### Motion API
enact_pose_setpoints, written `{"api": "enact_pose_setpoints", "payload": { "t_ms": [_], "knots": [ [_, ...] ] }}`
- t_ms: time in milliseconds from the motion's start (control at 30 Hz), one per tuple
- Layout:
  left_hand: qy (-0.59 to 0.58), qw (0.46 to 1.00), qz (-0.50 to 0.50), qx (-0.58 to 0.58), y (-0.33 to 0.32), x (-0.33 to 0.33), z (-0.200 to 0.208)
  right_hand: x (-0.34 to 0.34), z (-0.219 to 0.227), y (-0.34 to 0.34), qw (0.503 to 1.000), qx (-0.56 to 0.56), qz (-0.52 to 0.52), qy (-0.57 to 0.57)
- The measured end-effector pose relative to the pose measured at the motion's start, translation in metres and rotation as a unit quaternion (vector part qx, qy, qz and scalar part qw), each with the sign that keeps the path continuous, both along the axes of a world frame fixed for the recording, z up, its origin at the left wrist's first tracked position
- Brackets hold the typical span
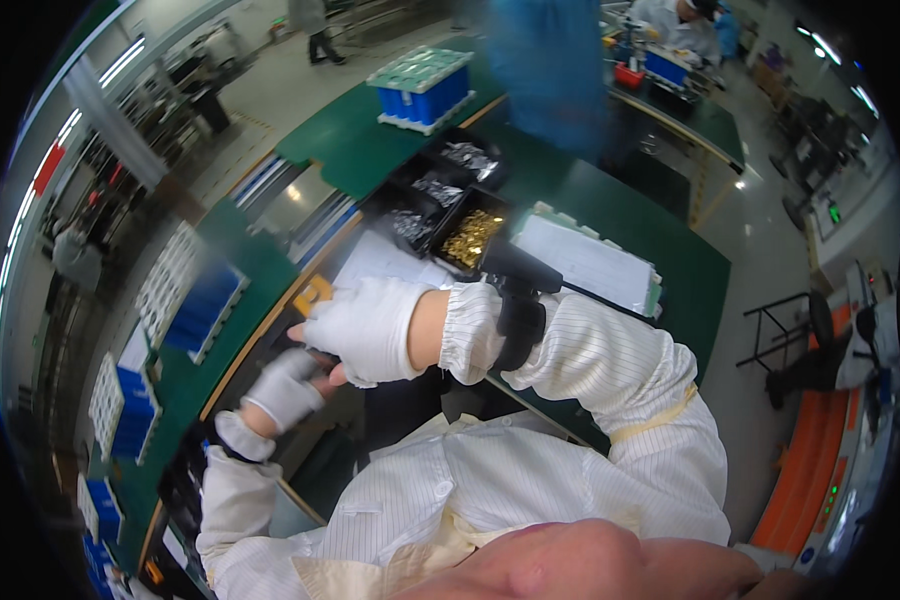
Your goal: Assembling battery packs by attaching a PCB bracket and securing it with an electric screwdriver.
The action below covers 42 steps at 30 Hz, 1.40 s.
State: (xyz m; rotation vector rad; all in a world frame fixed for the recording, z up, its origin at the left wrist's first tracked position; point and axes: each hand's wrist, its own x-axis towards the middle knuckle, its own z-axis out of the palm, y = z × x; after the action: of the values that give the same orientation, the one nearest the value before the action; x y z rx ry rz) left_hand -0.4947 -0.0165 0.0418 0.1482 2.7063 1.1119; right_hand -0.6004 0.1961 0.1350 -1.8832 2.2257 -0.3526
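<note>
My right hand (365, 328), in a white glove with bare fingertips, reaches left over the bench edge. Its fingers are bent and closed, but whatever lies between them is hidden. Just below it, my left hand (288, 388), gloved the same way, is smeared by motion, with its fingertips close to my right thumb. A small dark patch shows between the two hands, too unclear to name. Beyond my right fingers sits a yellow piece (313, 296) on the bench edge. White paper (390, 262) lies just past my right hand.
Black bins hold gold-coloured parts (473, 238) and silvery parts (408, 226). Right of them lies a tray with white sheets (590, 262). Blue blocks with pale end plates (425, 88) stand on the green benches (355, 130). A blue-clad person (550, 80) stands across the bench.
</note>
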Motion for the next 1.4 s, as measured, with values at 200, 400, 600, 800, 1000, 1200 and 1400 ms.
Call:
{"api": "enact_pose_setpoints", "payload": {
  "t_ms": [200,400,600,800,1000,1200,1400],
  "knots": [
    [-0.306,0.914,-0.095,-0.25,-0.002,0.053,-0.209,-0.027,-0.015,0.031,0.988,0.089,-0.114,-0.05],
    [-0.217,0.959,-0.058,-0.172,-0.043,0.072,-0.348,-0.063,-0.069,0.031,0.978,0.09,-0.168,-0.079],
    [-0.222,0.953,-0.046,-0.203,-0.044,0.047,-0.358,-0.076,-0.105,0.032,0.971,0.104,-0.197,-0.091],
    [-0.234,0.941,-0.031,-0.242,-0.048,0.026,-0.352,-0.073,-0.108,0.034,0.965,0.147,-0.201,-0.086],
    [-0.258,0.927,-0.002,-0.271,-0.046,0.021,-0.343,-0.07,-0.106,0.037,0.961,0.188,-0.198,-0.044],
    [-0.212,0.949,0.109,-0.205,0.029,-0.025,-0.231,-0.071,-0.113,0.039,0.965,0.184,-0.188,-0.017],
    [-0.071,0.94,0.079,-0.324,0.108,-0.067,-0.253,-0.071,-0.112,0.039,0.97,0.161,-0.182,-0.022]
  ]
}}
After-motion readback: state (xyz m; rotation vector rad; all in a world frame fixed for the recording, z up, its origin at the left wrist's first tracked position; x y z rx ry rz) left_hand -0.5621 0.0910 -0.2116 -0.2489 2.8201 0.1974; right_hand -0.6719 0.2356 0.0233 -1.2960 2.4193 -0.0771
